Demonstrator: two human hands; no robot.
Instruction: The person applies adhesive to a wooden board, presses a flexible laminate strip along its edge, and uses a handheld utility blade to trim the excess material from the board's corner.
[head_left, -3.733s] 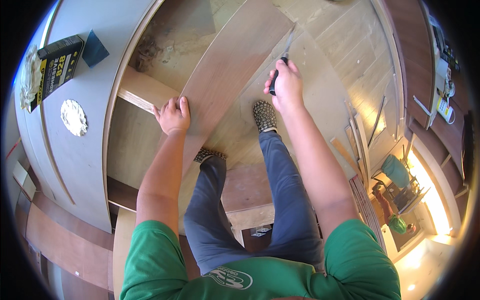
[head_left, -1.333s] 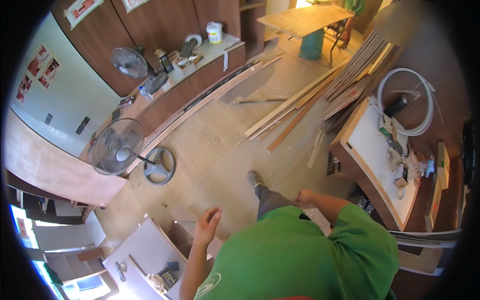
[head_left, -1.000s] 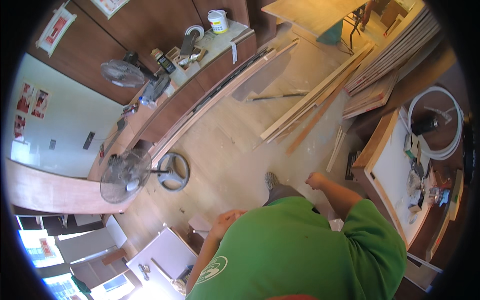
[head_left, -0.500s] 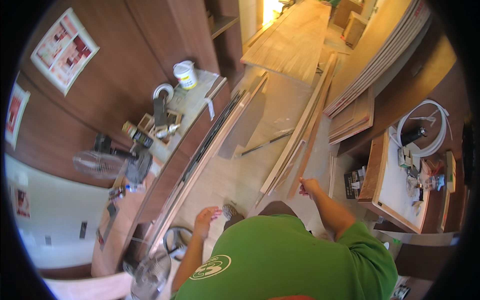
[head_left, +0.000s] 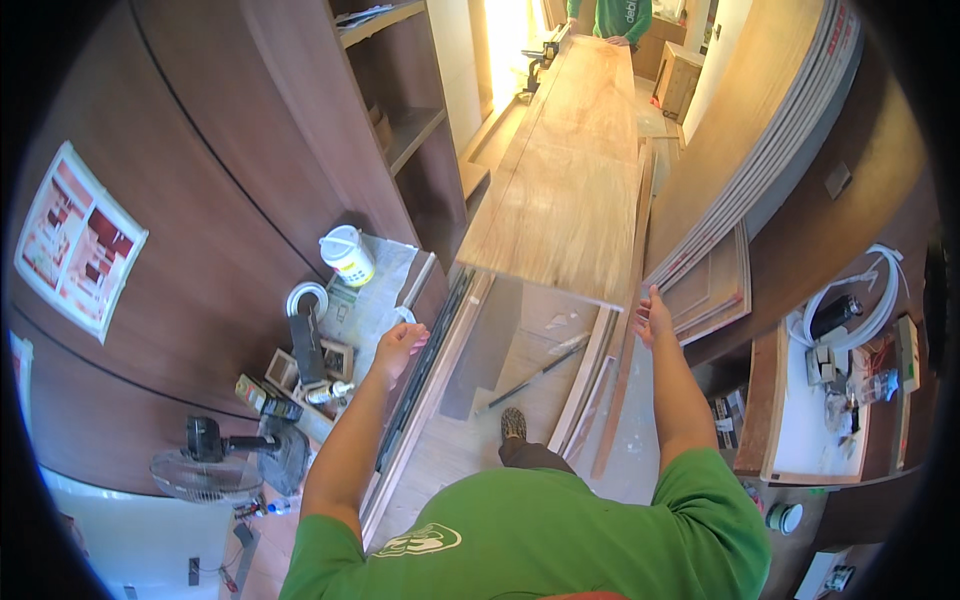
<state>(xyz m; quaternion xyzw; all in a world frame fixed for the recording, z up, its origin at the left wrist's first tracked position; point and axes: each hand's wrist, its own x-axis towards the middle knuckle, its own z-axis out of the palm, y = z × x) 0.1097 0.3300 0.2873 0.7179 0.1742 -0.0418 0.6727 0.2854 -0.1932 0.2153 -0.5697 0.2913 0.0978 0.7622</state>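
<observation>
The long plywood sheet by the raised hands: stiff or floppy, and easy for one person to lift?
The plywood sheet is thin, so it would probably sag somewhat. It looks heavy and awkward to lift alone; another person stands at its far end. The right hand nearly reaches its near corner, the left hand is apart.

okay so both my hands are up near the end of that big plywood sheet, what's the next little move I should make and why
Probably close both hands onto the near edge of the plywood sheet. The right hand is open just under its near right corner, while the left hand is open and farther left of it, over the bench, so neither grips it. A person stands at the far end.
</observation>
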